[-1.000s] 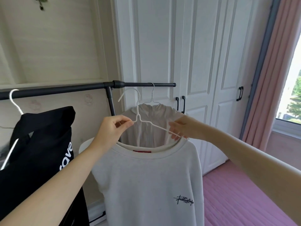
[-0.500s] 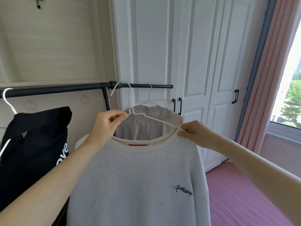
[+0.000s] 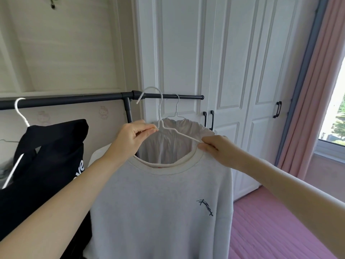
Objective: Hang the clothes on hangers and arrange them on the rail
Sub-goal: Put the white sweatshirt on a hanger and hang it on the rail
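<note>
The pale grey sweatshirt (image 3: 158, 212) has a round ribbed collar and a small dark scribbled mark on the chest, which cannot be read as letters. It hangs on a thin white wire hanger (image 3: 169, 128) that both hands hold up in front of the black rail (image 3: 74, 100); the hook of the hanger is at the level of the rail, but it is not clear whether it sits on it. The left hand (image 3: 132, 139) has thumb and fingers pinched together on the left arm of the hanger, just beside the neck of the hook. The right hand (image 3: 216, 148) has its fingers closed on the right arm of the hanger where the wire goes into the collar, touching the cloth there. Behind the sweatshirt a light cream garment (image 3: 168, 143) hangs from the rail on its own hanger. To the left a black garment (image 3: 46, 165) hangs on a white hanger; it carries white letters, of which only "ve" can be read
</note>
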`<state>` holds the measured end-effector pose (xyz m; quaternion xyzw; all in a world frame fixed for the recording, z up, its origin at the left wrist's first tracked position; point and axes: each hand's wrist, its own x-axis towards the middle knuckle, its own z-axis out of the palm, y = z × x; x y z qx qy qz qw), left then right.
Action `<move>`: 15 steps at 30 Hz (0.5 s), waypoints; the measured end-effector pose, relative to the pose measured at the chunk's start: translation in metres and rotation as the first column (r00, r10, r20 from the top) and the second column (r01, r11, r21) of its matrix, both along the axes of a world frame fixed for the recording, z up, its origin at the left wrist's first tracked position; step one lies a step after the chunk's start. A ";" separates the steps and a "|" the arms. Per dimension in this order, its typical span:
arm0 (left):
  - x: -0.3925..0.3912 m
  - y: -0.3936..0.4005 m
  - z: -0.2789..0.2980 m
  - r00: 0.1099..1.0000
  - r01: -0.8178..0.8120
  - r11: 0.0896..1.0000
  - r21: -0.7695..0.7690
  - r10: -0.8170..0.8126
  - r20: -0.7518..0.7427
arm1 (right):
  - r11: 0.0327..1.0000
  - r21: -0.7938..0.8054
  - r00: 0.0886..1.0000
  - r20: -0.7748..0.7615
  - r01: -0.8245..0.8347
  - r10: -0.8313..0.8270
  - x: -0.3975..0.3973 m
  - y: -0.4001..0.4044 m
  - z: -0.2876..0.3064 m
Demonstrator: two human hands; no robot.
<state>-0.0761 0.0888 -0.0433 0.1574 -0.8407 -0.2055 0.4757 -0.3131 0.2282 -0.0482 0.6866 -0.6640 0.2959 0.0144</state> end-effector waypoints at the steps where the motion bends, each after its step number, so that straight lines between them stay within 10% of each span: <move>1: -0.002 0.001 0.000 1.000 0.008 1.000 0.006 -0.008 0.011 | 1.000 0.002 1.000 -0.023 -0.007 0.007 0.003 -0.002 0.001; 15: 0.027 -0.044 -0.039 0.960 -0.176 0.975 0.132 0.140 0.242 | 0.972 -0.223 0.973 0.230 0.075 -0.022 -0.006 0.007 -0.001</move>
